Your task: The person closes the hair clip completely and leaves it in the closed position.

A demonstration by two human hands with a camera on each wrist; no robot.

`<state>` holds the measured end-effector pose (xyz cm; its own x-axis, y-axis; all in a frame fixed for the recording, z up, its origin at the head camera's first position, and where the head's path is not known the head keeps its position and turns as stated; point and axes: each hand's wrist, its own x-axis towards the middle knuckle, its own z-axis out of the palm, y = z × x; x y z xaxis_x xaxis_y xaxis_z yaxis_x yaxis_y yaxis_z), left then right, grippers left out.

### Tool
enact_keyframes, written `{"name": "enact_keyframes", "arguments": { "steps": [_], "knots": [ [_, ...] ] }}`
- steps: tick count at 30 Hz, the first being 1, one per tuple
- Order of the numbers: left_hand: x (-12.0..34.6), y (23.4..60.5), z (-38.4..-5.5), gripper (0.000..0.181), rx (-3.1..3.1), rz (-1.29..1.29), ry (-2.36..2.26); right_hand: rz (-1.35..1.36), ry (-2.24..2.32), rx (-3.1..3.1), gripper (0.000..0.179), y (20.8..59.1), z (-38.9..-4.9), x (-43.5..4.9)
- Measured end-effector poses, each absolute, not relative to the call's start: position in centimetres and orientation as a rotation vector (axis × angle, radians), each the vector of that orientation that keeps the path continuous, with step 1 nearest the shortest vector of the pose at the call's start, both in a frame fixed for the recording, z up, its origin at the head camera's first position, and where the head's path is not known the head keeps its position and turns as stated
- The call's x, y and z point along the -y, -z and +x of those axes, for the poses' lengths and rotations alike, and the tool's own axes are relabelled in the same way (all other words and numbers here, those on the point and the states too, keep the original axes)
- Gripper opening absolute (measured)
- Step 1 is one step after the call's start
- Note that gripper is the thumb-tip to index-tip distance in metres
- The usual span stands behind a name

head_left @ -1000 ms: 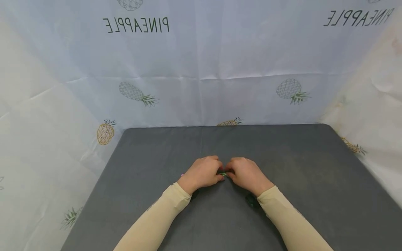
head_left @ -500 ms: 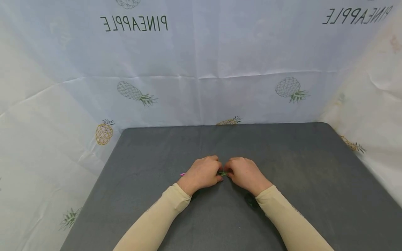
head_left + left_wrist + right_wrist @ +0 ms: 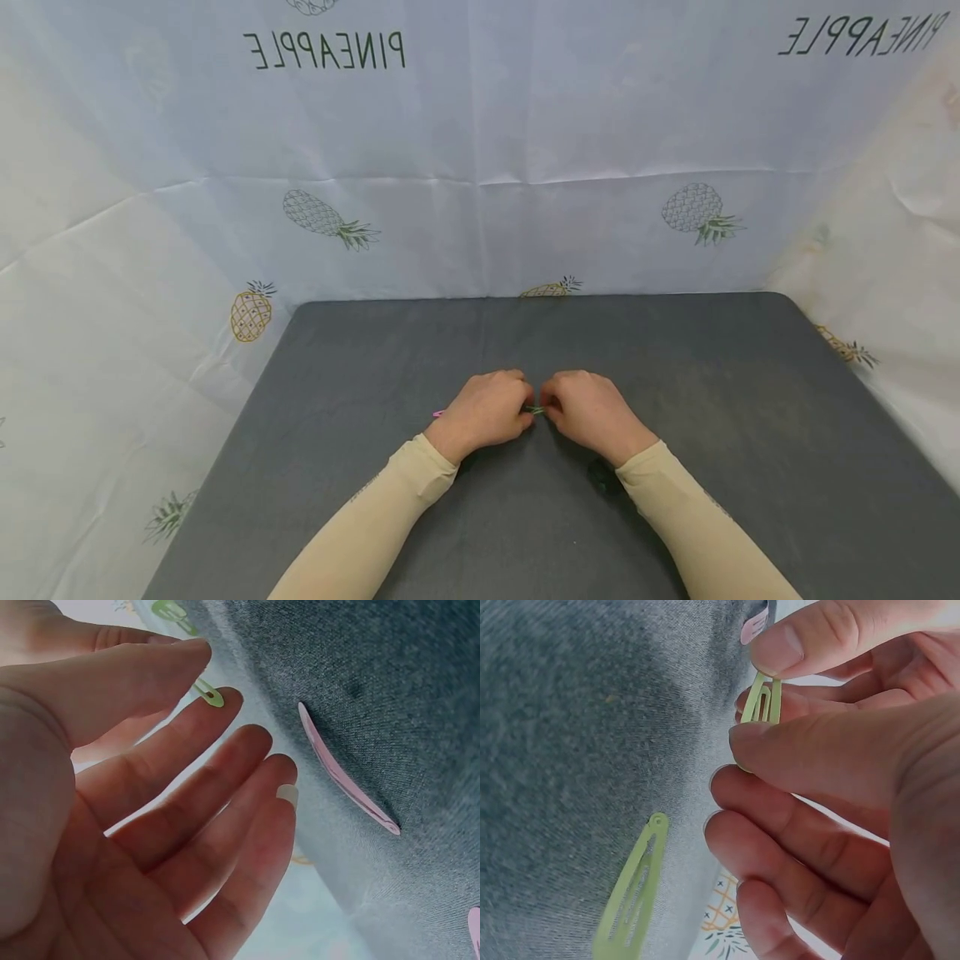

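A green snap hair clip (image 3: 775,697) is pinched between my two hands. My left hand (image 3: 487,412) holds one end between thumb and forefinger; in the left wrist view the clip's rounded tip (image 3: 214,697) pokes out over the forefinger. From the other side, my right hand (image 3: 590,410) pinches the opposite end with its thumb and forefinger. The thumbs face each other with a short stretch of clip showing between them. Below the right fingers, another green snap clip (image 3: 634,900) lies on the grey cloth.
A pink hair clip (image 3: 349,780) lies on the grey table (image 3: 375,358) by the left hand, and part of another pink clip (image 3: 475,926) shows at that view's edge. A dark object (image 3: 602,475) sits under the right wrist. Pineapple-printed cloth (image 3: 480,133) hangs behind the table.
Both hands stay together at almost the same spot, still gripping the clip. The clip's visible part looks slightly turned between the fingers, and the head view has shifted a little.
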<state>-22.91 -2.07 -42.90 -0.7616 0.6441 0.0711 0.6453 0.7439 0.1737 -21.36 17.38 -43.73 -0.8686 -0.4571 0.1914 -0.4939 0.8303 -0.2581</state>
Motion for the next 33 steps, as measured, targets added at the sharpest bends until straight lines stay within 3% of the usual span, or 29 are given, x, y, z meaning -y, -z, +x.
{"name": "enact_keyframes", "arguments": {
  "steps": [8, 33],
  "knots": [
    [2.2, 42.6, -22.8, 0.019, 2.897, -1.066, 0.330, 0.778, -0.493, 2.886, 0.012, 43.4, -21.3, -17.4],
    [3.2, 41.7, -23.3, 0.009, 2.893, -1.136, 0.520, 0.820, -0.481, 2.832, 0.012, 42.9, -21.2, -17.4]
  ]
}}
